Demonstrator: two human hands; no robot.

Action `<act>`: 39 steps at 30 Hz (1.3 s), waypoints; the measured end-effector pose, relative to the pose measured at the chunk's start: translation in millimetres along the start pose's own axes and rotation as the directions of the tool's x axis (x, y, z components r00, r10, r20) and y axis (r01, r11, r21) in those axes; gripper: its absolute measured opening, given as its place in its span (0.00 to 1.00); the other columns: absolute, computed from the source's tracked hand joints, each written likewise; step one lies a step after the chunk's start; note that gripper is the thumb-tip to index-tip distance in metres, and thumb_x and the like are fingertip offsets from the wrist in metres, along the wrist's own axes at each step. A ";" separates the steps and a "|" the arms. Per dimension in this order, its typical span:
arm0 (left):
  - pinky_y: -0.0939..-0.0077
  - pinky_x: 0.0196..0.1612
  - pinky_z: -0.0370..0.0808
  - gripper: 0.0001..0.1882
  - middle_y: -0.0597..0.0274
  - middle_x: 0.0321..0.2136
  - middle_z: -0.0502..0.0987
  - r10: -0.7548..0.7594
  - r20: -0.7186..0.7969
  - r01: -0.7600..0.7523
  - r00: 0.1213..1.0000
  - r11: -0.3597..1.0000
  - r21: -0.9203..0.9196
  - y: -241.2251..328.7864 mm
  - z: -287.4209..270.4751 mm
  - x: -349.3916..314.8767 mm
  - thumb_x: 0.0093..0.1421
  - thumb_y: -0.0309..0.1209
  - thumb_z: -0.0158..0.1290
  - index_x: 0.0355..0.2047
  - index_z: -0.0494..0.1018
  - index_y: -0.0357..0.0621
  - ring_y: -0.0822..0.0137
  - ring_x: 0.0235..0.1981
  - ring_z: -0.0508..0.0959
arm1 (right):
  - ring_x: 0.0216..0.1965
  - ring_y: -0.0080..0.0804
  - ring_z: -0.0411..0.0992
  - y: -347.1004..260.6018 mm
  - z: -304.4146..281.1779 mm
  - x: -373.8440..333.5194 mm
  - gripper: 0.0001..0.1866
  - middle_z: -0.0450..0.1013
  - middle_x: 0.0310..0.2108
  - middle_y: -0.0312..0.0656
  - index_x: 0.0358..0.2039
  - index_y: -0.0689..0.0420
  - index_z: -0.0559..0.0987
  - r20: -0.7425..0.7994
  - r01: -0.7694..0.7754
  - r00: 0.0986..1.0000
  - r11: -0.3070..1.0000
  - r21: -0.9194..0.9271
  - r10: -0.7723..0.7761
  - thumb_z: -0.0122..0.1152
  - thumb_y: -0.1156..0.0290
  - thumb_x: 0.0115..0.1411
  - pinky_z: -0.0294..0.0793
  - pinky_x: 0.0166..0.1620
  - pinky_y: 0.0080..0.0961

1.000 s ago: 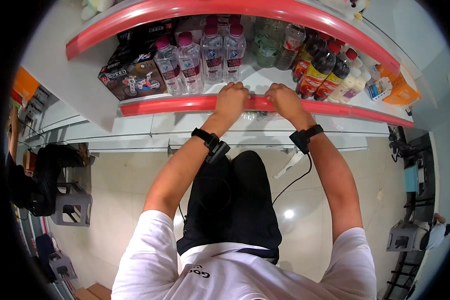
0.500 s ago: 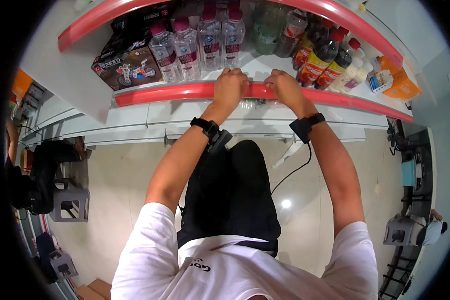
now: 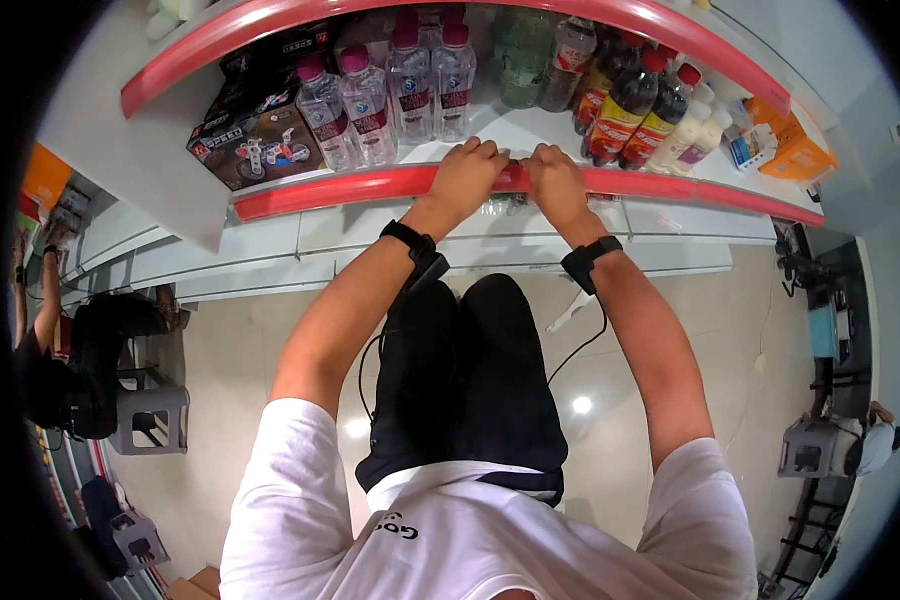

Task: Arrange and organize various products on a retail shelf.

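Note:
My left hand (image 3: pixel 464 178) curls closed over the red shelf-edge strip (image 3: pixel 320 193), its knuckles toward the shelf. A short way to the right, my right hand (image 3: pixel 555 184) is also closed on this strip, its fingers bent over the top edge. The two hands are close together, with a narrow stretch of red strip between them. What the fingertips touch is partly hidden. Behind my left hand stand several clear bottles (image 3: pixel 368 112) with pink caps. Nearest behind my right hand are dark soda bottles (image 3: pixel 620 115) with red caps.
Toy boxes (image 3: pixel 255 148) sit at the shelf's left. White bottles (image 3: pixel 692 140) and an orange carton (image 3: pixel 800 150) are at its right. Another red-edged shelf (image 3: pixel 450 14) hangs above. A grey stool (image 3: pixel 155 415) and a seated person are at the left.
My right hand has moved left along the red strip, closer to my left hand. My left hand remains on the strip. The view has shifted slightly.

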State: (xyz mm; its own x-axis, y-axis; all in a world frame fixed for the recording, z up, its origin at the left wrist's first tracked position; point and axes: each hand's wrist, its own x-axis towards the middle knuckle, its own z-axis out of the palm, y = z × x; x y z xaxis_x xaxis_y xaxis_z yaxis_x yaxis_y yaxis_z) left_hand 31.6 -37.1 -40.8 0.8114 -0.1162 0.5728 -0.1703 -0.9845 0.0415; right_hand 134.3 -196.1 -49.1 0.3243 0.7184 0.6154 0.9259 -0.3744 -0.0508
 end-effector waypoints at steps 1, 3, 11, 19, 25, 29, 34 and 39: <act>0.65 0.42 0.74 0.13 0.60 0.32 0.74 0.007 -0.004 -0.007 1.000 1.000 0.003 0.1 0.3 -0.4 0.47 0.24 0.52 0.36 0.76 0.44 0.57 0.39 0.75 | 0.37 0.42 0.69 -0.4 -1.5 0.2 0.05 0.69 0.30 0.42 0.24 0.58 0.79 0.016 -0.002 1.000 1.000 0.016 0.002 0.55 0.78 0.46 0.72 0.42 0.36; 0.65 0.42 0.74 0.13 0.60 0.32 0.74 -0.011 0.010 0.011 1.000 1.000 -0.006 -2.8 1.5 0.2 0.47 0.24 0.52 0.36 0.76 0.44 0.57 0.39 0.75 | 0.37 0.42 0.69 0.6 -3.2 2.9 0.05 0.69 0.30 0.42 0.24 0.57 0.78 0.031 -0.004 1.000 0.999 0.032 0.003 0.55 0.78 0.46 0.72 0.42 0.37; 0.65 0.43 0.71 0.09 0.59 0.31 0.72 -0.038 -0.146 0.028 0.989 0.997 -0.074 7.7 6.4 1.9 0.47 0.23 0.50 0.31 0.72 0.42 0.55 0.36 0.72 | 0.36 0.41 0.76 12.0 -7.6 16.6 0.05 0.73 0.31 0.41 0.25 0.56 0.78 0.229 0.087 0.972 0.991 -0.104 -0.061 0.55 0.77 0.47 0.78 0.36 0.34; 0.64 0.40 0.71 0.11 0.61 0.31 0.70 0.111 -0.188 -0.121 0.976 0.992 -0.041 0.7 8.0 -3.4 0.45 0.22 0.50 0.32 0.72 0.41 0.57 0.36 0.70 | 0.35 0.37 0.76 2.7 -12.8 9.9 0.06 0.73 0.30 0.37 0.27 0.54 0.79 0.127 0.139 0.984 0.987 -0.082 -0.128 0.56 0.76 0.46 0.78 0.34 0.32; 0.63 0.40 0.71 0.10 0.59 0.32 0.71 0.067 -0.011 -0.068 0.998 0.975 -0.214 -14.7 5.6 11.3 0.47 0.23 0.51 0.32 0.73 0.43 0.55 0.38 0.71 | 0.35 0.36 0.75 6.4 -15.1 11.6 0.08 0.74 0.31 0.36 0.27 0.52 0.81 0.124 0.108 0.987 0.992 -0.057 -0.101 0.58 0.76 0.45 0.77 0.35 0.31; 0.60 0.39 0.71 0.08 0.55 0.30 0.72 -0.025 0.049 0.041 0.998 0.932 -0.361 -26.4 11.0 18.0 0.47 0.22 0.52 0.30 0.74 0.44 0.52 0.37 0.72 | 0.36 0.42 0.75 8.6 -22.2 25.9 0.06 0.76 0.33 0.40 0.27 0.53 0.82 0.233 -0.017 0.972 0.996 0.090 -0.004 0.58 0.74 0.49 0.76 0.40 0.34; 0.59 0.37 0.72 0.06 0.52 0.27 0.75 -0.113 0.175 0.181 0.978 0.875 -0.449 -28.4 11.6 23.6 0.45 0.23 0.52 0.26 0.75 0.42 0.49 0.32 0.75 | 0.38 0.47 0.75 19.0 -19.9 32.7 0.06 0.76 0.33 0.43 0.29 0.55 0.82 0.343 -0.084 0.939 0.988 0.127 0.035 0.59 0.70 0.51 0.73 0.42 0.39; 0.60 0.35 0.74 0.07 0.51 0.29 0.77 -0.218 0.340 0.353 0.915 0.840 -0.412 -35.8 13.4 22.8 0.45 0.23 0.53 0.26 0.77 0.43 0.50 0.34 0.77 | 0.37 0.46 0.75 10.2 -11.5 38.9 0.06 0.77 0.32 0.44 0.29 0.54 0.81 0.420 -0.073 0.907 0.995 0.068 0.038 0.60 0.70 0.51 0.74 0.41 0.40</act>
State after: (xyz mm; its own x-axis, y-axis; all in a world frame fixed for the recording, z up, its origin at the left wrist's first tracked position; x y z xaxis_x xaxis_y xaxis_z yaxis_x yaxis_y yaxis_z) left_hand 63.8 -6.3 -40.2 0.9694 0.0639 0.2371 -0.0868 -0.8141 0.5742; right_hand 154.1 -178.7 -16.7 0.4106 0.8835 0.2254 0.9107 -0.3851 -0.1492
